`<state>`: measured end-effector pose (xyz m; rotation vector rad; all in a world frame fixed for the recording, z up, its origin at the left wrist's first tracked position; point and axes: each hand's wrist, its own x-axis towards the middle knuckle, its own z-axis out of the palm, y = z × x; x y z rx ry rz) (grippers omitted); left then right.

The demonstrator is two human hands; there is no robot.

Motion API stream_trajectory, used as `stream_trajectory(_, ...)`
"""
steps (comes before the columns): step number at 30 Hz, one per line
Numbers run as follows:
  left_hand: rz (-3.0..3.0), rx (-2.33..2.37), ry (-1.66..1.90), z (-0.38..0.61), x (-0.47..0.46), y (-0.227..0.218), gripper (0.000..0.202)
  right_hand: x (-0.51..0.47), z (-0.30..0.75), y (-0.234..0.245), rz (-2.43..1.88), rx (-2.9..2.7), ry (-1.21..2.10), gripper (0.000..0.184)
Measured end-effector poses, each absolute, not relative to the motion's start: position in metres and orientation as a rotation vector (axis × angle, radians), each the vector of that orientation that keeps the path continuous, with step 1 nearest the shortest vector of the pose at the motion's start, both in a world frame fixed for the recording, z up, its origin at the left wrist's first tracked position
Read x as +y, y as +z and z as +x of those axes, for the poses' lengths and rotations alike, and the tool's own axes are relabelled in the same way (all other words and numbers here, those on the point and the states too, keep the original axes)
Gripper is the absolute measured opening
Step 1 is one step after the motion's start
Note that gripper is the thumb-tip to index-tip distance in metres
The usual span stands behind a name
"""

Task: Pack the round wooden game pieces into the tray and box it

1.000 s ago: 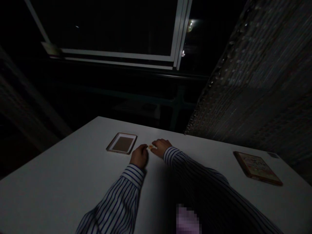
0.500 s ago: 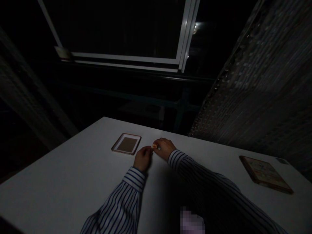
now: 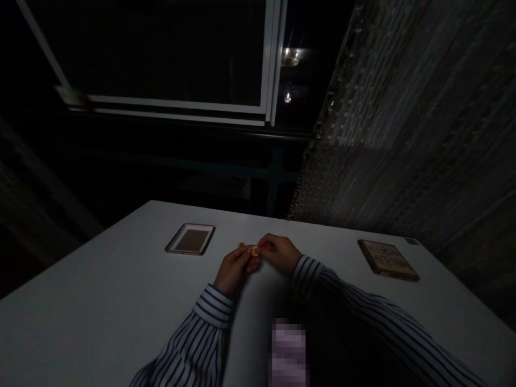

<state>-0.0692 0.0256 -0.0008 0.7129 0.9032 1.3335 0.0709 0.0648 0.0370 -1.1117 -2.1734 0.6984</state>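
Note:
Above the white table (image 3: 133, 290), my left hand (image 3: 233, 271) and my right hand (image 3: 281, 252) meet near the middle. A small yellow-orange piece (image 3: 255, 251) with darker marks is pinched between the fingertips of both hands. Its exact kind is too small and dim to make out. Another small yellowish bit (image 3: 242, 245) shows just behind the left fingers; I cannot tell if it lies on the table or is held. My left hand is closed, with its fingers partly hidden. My right hand's thumb and forefinger are pressed together at the piece.
A shallow rectangular tray or lid (image 3: 191, 239) with a brown panel inside lies at the left. On the right lies a flat box (image 3: 389, 260) with a picture on top, and a small dark card (image 3: 411, 242) behind it. A beaded curtain (image 3: 374, 140) hangs beyond the right edge.
The camera view has shifted, so table things appear further left. My hands remain together, now turned a little, with the yellow piece facing up between them. A second yellowish bit has come into view.

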Motion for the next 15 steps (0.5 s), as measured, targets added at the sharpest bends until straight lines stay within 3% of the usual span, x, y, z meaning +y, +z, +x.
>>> stream_trajectory(9, 0.889, 1.008, 1.243, -0.039, 0.009, 0.015, 0.029, 0.046, 0.104, 0.026, -1.125, -1.926, 0.855, 0.018)
stream_trajectory(15, 1.027, 1.032, 1.238, -0.024, 0.003, 0.018, 0.027, 0.03, 0.128, 0.029, -1.044, -2.238, 0.399, 0.021)
